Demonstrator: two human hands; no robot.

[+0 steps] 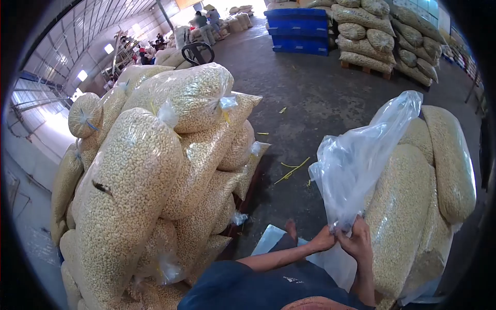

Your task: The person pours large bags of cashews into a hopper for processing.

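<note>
My left hand (pixel 325 239) and my right hand (pixel 357 242) are close together, both closed on a clear plastic bag (pixel 356 155). Its film is bunched between the fingers. The upper part of the bag stands up loose and crumpled, and more film hangs below my hands. Just right of my right hand lies a full clear sack (pixel 400 206) of small pale kernels that look like nuts. Part of the plastic bag overlaps this sack.
To the left rises a tall pile of full sacks (pixel 124 191). Blue plastic pallets (pixel 298 31) and stacked sacks (pixel 364 39) stand at the back. A pallet jack handle (pixel 198 52) shows behind the pile. Yellow strips (pixel 293 170) lie on the floor; people (pixel 204 26) are far off.
</note>
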